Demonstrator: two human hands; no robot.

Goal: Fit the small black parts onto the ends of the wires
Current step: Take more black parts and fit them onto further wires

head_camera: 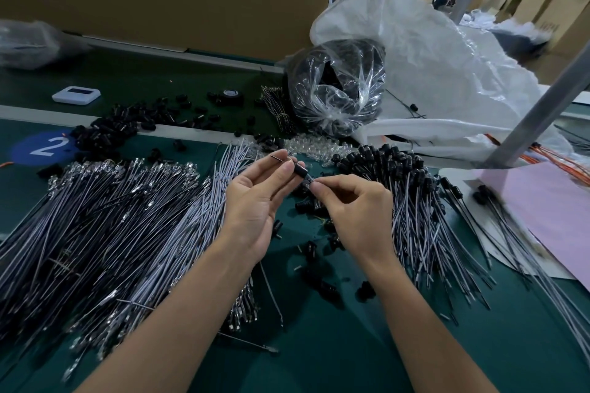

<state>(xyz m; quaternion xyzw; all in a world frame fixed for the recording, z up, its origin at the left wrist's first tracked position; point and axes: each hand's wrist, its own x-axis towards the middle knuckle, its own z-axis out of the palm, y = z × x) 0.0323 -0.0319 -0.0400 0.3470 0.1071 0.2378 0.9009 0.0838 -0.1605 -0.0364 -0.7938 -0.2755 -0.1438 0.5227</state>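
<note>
My left hand point(258, 198) pinches a small black part point(300, 169) between thumb and fingertips, and a thin dark wire end sticks out past the fingers to the upper left. My right hand point(354, 207) pinches the other, clear-tipped end of the same piece just right of it. Both hands meet above the green table point(319, 344). A big pile of bare grey and white wires point(111, 226) lies to the left. To the right lies a heap of wires with black parts on their ends point(399, 182). Loose black parts point(316, 252) lie under my hands.
More loose black parts point(127, 128) are scattered at the back left, near a blue disc marked 2 point(41, 147). A clear bag of black parts point(335, 86) and a large white sack point(447, 57) stand behind. Pink paper point(549, 217) lies right, by a slanted metal post point(542, 108).
</note>
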